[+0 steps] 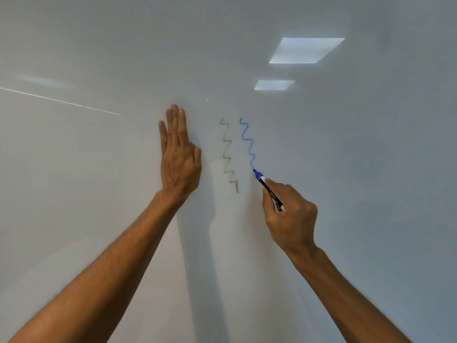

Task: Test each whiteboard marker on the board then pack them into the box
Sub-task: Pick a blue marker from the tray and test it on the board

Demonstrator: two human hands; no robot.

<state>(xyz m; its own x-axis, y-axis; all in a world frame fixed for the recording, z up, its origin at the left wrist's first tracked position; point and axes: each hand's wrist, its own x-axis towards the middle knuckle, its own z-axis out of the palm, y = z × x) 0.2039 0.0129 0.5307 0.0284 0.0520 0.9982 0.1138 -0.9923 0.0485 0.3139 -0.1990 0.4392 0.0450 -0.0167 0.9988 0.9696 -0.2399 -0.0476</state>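
Right hand (289, 214) grips blue marker (268, 189) — tip at blue squiggle (248, 142) end; left hand (179, 154) flat on whiteboard (99, 169)

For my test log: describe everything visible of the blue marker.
The blue marker is uncapped: blue tip and collar, white band, dark printed barrel, seemingly plastic. The right hand grips the barrel, fingers curled round it. It slants up-left, tip touching the whiteboard at the lower end of a blue squiggle. No cap shows.
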